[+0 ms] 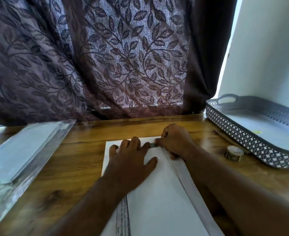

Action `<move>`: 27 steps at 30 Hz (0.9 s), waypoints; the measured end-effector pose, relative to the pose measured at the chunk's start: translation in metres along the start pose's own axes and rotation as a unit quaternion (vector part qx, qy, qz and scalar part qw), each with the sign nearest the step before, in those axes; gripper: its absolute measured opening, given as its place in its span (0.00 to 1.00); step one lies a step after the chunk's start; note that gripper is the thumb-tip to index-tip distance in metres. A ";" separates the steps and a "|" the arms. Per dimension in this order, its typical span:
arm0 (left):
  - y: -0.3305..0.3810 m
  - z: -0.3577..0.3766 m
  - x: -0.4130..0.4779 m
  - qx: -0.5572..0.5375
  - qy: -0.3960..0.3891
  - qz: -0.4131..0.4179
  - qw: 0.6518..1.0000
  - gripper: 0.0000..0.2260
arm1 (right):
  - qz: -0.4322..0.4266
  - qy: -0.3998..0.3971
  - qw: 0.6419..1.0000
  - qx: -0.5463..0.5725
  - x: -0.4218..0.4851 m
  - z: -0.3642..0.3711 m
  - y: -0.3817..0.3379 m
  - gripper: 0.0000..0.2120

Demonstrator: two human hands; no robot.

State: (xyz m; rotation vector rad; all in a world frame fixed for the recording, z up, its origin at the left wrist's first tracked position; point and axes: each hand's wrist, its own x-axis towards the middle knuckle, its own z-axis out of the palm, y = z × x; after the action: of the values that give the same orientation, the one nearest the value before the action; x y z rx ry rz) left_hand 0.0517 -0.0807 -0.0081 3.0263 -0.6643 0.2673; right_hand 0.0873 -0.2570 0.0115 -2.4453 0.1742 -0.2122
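Closest to us lies a white sheet (157,193) on the wooden table (82,160), reaching from the near edge toward the middle, with a pencilled line running up its right side. At the table's left edge we see a clear plastic packet (21,150) of paper. Our left hand (131,160) presses flat on the sheet's far end, fingers spread. Just right of it, our right hand (174,140), fingers curled, pinches a small dark tool (153,145) near the sheet's far right corner. Further right sit a tape roll (234,153) and a pencil (225,137), just beside a grey lattice tray (242,138) at the right edge.
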 end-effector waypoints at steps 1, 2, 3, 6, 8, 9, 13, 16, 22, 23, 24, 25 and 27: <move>0.001 -0.001 -0.001 0.013 0.006 0.004 1.000 0.26 | -0.005 0.006 1.000 -0.015 0.000 0.000 0.000 0.18; 0.002 -0.002 -0.001 0.028 0.013 0.009 0.999 0.26 | -0.009 0.009 1.000 -0.027 0.001 0.001 0.000 0.18; 0.002 -0.003 -0.001 0.044 0.019 0.014 0.999 0.26 | -0.010 0.006 0.999 -0.034 0.001 0.000 0.000 0.18; 0.003 -0.004 -0.003 0.071 0.028 0.019 0.997 0.27 | -0.014 -0.028 0.999 -0.017 0.002 -0.004 0.003 0.17; 0.003 -0.004 -0.003 0.076 0.034 0.017 0.996 0.26 | -0.017 -0.057 0.998 0.023 0.002 -0.008 0.006 0.14; 0.004 -0.003 -0.004 0.075 0.035 0.015 0.996 0.26 | -0.015 -0.070 0.996 0.046 0.002 -0.009 0.007 0.13; 0.004 -0.002 -0.005 0.068 0.035 0.016 0.997 0.25 | 0.008 -0.086 0.992 0.087 0.000 -0.009 0.007 0.11; 0.003 -0.004 -0.004 0.082 0.042 0.029 0.995 0.26 | 0.018 -0.057 0.995 0.074 0.001 -0.006 0.006 0.11; 0.005 -0.005 -0.001 0.089 0.068 0.063 0.992 0.24 | -0.013 0.021 0.988 -0.154 -0.003 0.014 -0.007 0.27; 0.005 -0.005 -0.001 0.080 0.071 0.063 0.992 0.24 | -0.008 0.032 0.984 -0.173 -0.006 0.016 -0.010 0.29; 0.005 -0.005 -0.001 0.073 0.072 0.062 0.993 0.23 | 0.000 0.036 0.983 -0.179 -0.008 0.017 -0.013 0.31; 0.004 -0.005 -0.001 0.069 0.071 0.060 0.993 0.23 | 0.008 0.035 0.983 -0.177 -0.009 0.016 -0.014 0.31; 0.004 -0.005 -0.001 0.069 0.068 0.057 0.994 0.24 | 0.020 0.033 0.987 -0.158 -0.007 0.014 -0.012 0.30</move>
State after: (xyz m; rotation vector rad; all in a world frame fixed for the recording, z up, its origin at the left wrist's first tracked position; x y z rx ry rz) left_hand 0.0480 -0.0837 -0.0038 3.0659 -0.8412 0.5398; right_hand 0.0839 -0.2378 0.0082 -2.7471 0.3060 -0.2658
